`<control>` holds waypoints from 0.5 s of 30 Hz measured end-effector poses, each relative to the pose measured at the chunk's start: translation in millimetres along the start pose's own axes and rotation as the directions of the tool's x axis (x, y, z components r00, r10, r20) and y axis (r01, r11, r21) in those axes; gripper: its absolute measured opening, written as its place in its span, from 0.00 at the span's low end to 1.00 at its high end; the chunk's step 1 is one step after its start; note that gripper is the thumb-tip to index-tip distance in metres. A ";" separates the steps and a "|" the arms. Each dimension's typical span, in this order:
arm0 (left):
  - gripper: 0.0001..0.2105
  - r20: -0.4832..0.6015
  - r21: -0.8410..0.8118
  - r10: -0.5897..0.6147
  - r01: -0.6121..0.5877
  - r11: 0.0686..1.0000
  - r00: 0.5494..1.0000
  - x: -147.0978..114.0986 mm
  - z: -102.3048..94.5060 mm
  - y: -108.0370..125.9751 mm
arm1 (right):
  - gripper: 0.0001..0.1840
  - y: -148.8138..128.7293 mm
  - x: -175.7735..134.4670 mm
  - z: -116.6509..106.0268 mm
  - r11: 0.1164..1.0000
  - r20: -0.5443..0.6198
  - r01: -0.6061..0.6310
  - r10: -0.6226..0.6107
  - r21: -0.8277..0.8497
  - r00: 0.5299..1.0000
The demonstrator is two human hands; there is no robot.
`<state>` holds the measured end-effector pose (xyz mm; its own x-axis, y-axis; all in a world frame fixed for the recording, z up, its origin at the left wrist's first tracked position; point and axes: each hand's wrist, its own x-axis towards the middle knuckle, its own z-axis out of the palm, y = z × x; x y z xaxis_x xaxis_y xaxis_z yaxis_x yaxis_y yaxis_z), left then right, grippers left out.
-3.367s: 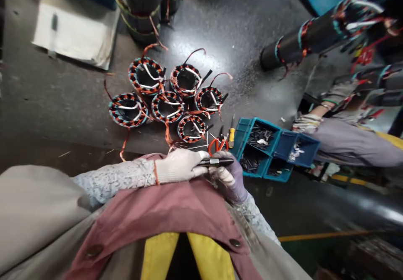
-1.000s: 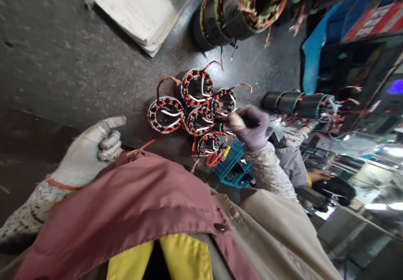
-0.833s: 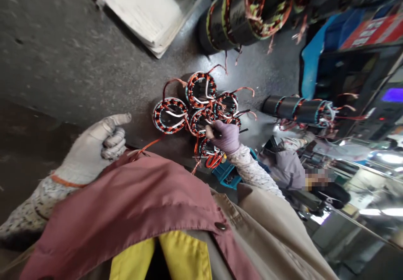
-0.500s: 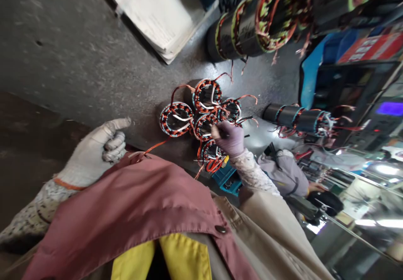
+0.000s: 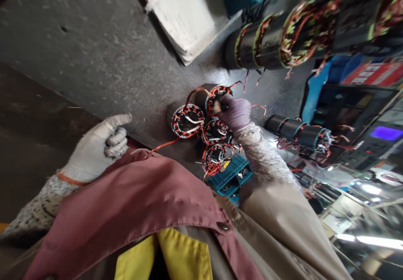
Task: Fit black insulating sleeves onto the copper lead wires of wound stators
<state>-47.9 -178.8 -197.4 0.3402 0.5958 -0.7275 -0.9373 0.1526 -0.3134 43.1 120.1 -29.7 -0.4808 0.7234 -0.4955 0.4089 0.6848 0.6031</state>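
Orange-and-black coil rings (image 5: pixel 176 126), pale speckled sleeves (image 5: pixel 267 156), white-gloved left and purple-gloved right hands (image 5: pixel 97 147) (image 5: pixel 235 112)

We have our purple-gloved right hand (image 5: pixel 234 111) over the copper-wound stators (image 5: pixel 217 132), our white-gloved left hand (image 5: pixel 94 147) left of them, a notebook (image 5: pixel 192 22) beyond.

By one head-worn camera, the surface (image 5: pixel 110 53) is viewed forward and downward at close range, its near edge slanted, with the left hand (image 5: pixel 97 147) and right hand (image 5: pixel 235 112) both framed.
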 end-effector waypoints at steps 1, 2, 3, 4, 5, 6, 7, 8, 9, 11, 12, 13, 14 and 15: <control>0.09 0.007 -0.009 0.008 -0.008 1.000 1.000 1.7 -2.3 -1.1 | 0.12 0.2 -2.9 -7.6 0.999 -0.034 0.016 -0.014 0.044 0.999; 0.09 0.016 -0.019 0.017 -0.017 1.000 1.000 3.3 -3.9 -2.0 | 0.13 -0.1 -7.9 -16.7 0.992 -0.082 0.034 -0.024 0.124 0.996; 0.09 0.023 -0.030 0.024 -0.023 0.999 0.999 4.5 -4.8 -2.7 | 0.14 -1.3 -14.9 -26.4 0.971 -0.133 0.057 -0.026 0.232 0.991; 0.09 0.029 -0.040 0.029 -0.028 0.999 0.999 5.4 -5.0 -3.1 | 0.15 -4.0 -23.8 -35.4 0.933 -0.171 0.080 -0.020 0.351 0.985; 0.09 0.032 -0.051 0.030 -0.028 0.998 0.999 6.0 -4.5 -3.3 | 0.16 -8.3 -33.9 -42.6 0.881 -0.186 0.100 -0.014 0.462 0.982; 0.10 0.036 -0.058 0.027 -0.025 0.998 0.999 6.3 -3.6 -3.5 | 0.17 -14.1 -44.5 -46.8 0.826 -0.176 0.113 -0.017 0.553 0.984; 0.11 0.041 -0.062 0.021 -0.019 0.998 0.999 6.3 -2.3 -3.6 | 0.17 -21.1 -54.8 -47.6 0.775 -0.150 0.119 -0.032 0.621 0.988; 0.11 0.050 -0.062 0.013 -0.010 0.998 0.999 6.1 -0.9 -3.9 | 0.17 -28.6 -63.7 -44.8 0.737 -0.118 0.119 -0.053 0.666 0.992; 0.12 0.061 -0.060 0.008 -0.004 0.998 0.998 5.8 0.3 -4.5 | 0.17 -36.0 -70.7 -38.9 0.716 -0.084 0.115 -0.079 0.688 0.993; 0.12 0.080 -0.058 0.007 -0.002 0.998 0.997 5.0 1.8 -6.3 | 0.16 -48.4 -77.3 -21.8 0.738 -0.025 0.111 -0.126 0.666 0.992; 0.11 0.085 -0.059 0.011 -0.006 0.998 0.996 4.7 2.1 -7.4 | 0.16 -53.0 -77.2 -12.7 0.777 0.000 0.112 -0.143 0.620 0.990; 0.11 0.085 -0.061 0.017 -0.012 0.998 0.996 4.4 2.1 -8.5 | 0.16 -56.4 -75.4 -4.6 0.827 0.027 0.115 -0.155 0.550 0.988; 0.11 0.083 -0.061 0.020 -0.015 0.998 0.996 4.2 1.8 -9.5 | 0.15 -59.2 -72.2 2.0 0.879 0.054 0.118 -0.161 0.462 0.986; 0.10 0.078 -0.059 0.020 -0.016 0.998 0.997 4.1 1.4 -10.3 | 0.15 -61.5 -68.3 7.0 0.922 0.079 0.121 -0.161 0.367 0.984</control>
<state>-36.9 -176.8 -196.3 0.3144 0.6582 -0.6841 -0.9364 0.0969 -0.3372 56.2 29.2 -37.4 -0.4773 0.6088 -0.6337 0.6036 0.7513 0.2670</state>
